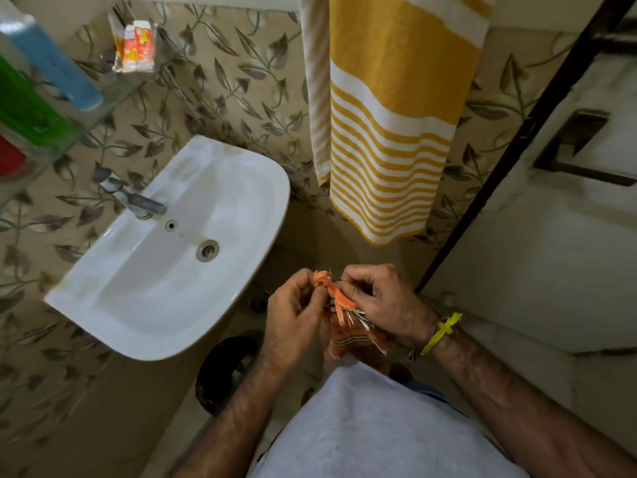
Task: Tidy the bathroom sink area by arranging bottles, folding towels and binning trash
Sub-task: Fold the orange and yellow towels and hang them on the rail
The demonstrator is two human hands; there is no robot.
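Cloth (348,334), orange and fringed, hangs bunched between the 2 hands, in front of the body, right of the sink (144,298). The left hand (293,312) pinches its upper edge; the right hand (379,298) pinches the fringe close by. To fold it well, I judge the hands should spread apart, find 2 corners and pull the edge taut. The yellow striped towel (386,132) hangs on the leaf-patterned wall. Bottles (51,63) stand on a glass shelf (113,94) beside a small packet (136,46).
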